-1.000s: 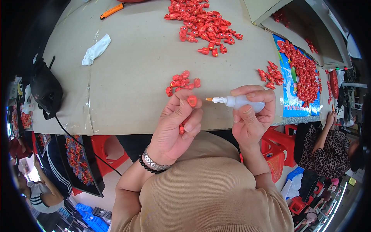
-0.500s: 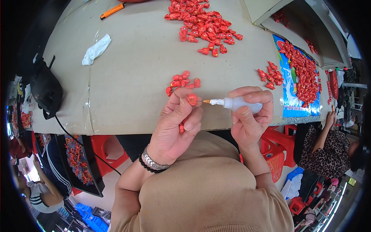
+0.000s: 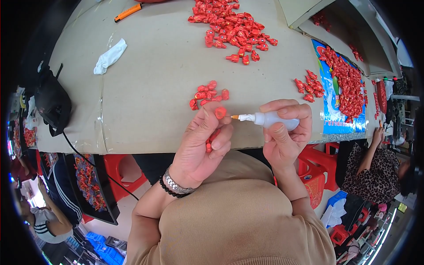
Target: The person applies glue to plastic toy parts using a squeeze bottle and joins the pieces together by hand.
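Slightly leftward, our right hand, fingers clamped round the translucent bottle, has brought its nozzle just beside the red piece that our left hand pinches over the near table edge, so we judge them almost lined up.

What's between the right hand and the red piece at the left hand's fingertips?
Head view: the white-wrapped neck and orange tip of the bottle, pointing toward the red piece.
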`<action>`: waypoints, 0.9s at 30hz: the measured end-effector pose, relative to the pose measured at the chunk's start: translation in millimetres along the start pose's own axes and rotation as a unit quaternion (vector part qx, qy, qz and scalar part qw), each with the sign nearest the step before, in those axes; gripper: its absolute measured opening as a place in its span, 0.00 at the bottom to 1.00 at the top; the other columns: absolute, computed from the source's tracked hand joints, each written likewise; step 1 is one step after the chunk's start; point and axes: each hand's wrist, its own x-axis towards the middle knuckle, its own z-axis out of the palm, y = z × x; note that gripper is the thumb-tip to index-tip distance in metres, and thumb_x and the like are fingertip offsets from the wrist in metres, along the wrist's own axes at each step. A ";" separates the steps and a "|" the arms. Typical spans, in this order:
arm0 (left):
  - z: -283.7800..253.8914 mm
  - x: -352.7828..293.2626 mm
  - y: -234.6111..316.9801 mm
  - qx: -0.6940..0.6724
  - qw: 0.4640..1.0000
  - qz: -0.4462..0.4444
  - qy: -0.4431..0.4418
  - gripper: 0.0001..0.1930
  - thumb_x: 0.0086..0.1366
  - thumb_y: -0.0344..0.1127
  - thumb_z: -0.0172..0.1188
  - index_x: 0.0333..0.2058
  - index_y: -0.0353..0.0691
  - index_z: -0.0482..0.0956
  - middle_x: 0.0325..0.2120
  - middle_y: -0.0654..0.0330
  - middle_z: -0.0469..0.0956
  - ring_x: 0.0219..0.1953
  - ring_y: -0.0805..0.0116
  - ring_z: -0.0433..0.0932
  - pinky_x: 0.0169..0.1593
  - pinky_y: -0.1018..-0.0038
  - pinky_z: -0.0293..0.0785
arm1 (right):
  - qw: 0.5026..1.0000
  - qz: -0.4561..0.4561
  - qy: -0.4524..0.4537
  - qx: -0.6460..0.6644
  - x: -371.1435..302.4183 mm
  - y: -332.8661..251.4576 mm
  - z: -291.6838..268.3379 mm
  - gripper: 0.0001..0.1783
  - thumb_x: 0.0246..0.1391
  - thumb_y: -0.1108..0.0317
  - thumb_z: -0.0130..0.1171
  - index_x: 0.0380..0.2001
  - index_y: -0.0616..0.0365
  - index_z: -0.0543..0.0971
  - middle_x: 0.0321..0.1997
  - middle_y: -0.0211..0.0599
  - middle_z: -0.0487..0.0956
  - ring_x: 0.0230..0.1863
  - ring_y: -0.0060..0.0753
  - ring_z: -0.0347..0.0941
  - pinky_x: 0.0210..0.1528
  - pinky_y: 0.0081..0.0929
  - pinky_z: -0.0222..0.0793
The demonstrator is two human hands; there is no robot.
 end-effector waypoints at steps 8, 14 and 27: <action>2.5 1.3 -2.0 -0.001 0.999 0.033 0.004 0.08 0.64 0.38 0.54 0.42 0.48 0.72 0.37 0.68 0.75 0.19 0.82 0.61 0.18 0.87 0.53 | 1.000 -0.002 0.014 0.007 -1.6 1.2 1.9 0.13 0.51 0.72 0.61 0.35 0.59 0.67 0.37 0.45 0.76 0.21 0.15 0.64 0.20 0.11 0.59; -1.4 0.6 -1.3 0.003 0.999 0.037 -0.014 0.09 0.65 0.36 0.54 0.43 0.49 0.72 0.40 0.69 0.75 0.21 0.82 0.59 0.18 0.87 0.53 | 1.000 0.007 0.020 0.008 -2.5 0.8 2.7 0.13 0.51 0.72 0.61 0.35 0.59 0.67 0.37 0.45 0.76 0.20 0.15 0.64 0.20 0.11 0.59; 0.8 -0.2 -1.5 0.007 0.999 0.045 0.002 0.08 0.65 0.36 0.54 0.42 0.48 0.72 0.39 0.68 0.76 0.20 0.83 0.59 0.18 0.87 0.53 | 1.000 -0.006 0.004 -0.013 -2.8 5.8 -1.4 0.12 0.52 0.71 0.61 0.35 0.58 0.67 0.38 0.48 0.75 0.19 0.15 0.63 0.19 0.11 0.59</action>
